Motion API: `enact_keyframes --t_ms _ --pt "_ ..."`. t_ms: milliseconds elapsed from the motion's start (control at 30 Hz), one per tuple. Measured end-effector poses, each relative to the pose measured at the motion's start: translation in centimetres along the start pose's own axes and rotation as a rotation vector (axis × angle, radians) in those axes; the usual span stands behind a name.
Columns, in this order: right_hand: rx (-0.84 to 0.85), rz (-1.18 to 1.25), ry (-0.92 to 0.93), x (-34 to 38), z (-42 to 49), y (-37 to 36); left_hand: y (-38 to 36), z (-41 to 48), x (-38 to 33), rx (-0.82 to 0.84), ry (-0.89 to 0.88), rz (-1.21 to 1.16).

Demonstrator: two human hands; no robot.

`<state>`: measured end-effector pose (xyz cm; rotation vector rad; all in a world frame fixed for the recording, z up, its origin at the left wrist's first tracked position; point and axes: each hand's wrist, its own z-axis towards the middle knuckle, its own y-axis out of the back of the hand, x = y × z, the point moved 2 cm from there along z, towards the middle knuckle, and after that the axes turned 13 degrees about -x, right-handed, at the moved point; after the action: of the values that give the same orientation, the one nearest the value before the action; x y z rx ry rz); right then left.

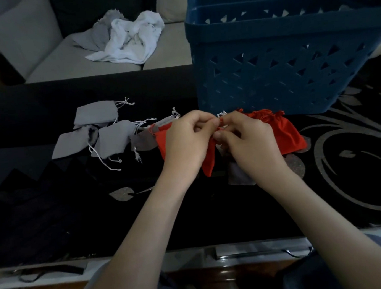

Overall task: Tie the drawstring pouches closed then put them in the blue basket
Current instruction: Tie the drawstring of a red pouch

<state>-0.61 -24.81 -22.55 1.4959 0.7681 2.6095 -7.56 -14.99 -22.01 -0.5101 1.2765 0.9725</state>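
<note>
The tall blue plastic basket with triangular cut-outs (281,74) stands at the upper right on the black silver-patterned worktop (212,215). Its floor is hidden, so I cannot tell what it holds. At the centre, the left hand (185,142) and right hand (252,142) each close their grip in a pinch at the mouth of a red fabric drawstring pouch (208,161). It hangs mouth-up, long axis running toward the lower frame. A 2nd red pouch (286,135) lies just right; grey fabric pouches (110,138) lie centre left.

Red drawstring pouches (283,135) just before blue basket (270,75); grey pouches (111,138) (flat, white-corded) to their left
</note>
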Motion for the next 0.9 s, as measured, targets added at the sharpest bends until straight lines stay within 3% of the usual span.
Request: enact_keyframes --t_ms 233,433,733,900 --pt "-0.091 0.026 0.038 0.5 -0.1 0.1 -0.2 -0.4 -0.3 -0.06 -0.012 -0.059" --pt "-0.036 0.162 -0.03 0.7 0.5 0.9 0.3 0.4 -0.6 0.064 0.06 -0.24" --pt "0.331 0.654 -0.339 0.0 0.8 0.9 0.9 0.7 -0.9 0.218 0.047 -0.292" --pt "0.411 0.652 -0.39 -0.2 0.9 1.7 1.5 0.6 -1.5 0.32 -0.033 -0.249"
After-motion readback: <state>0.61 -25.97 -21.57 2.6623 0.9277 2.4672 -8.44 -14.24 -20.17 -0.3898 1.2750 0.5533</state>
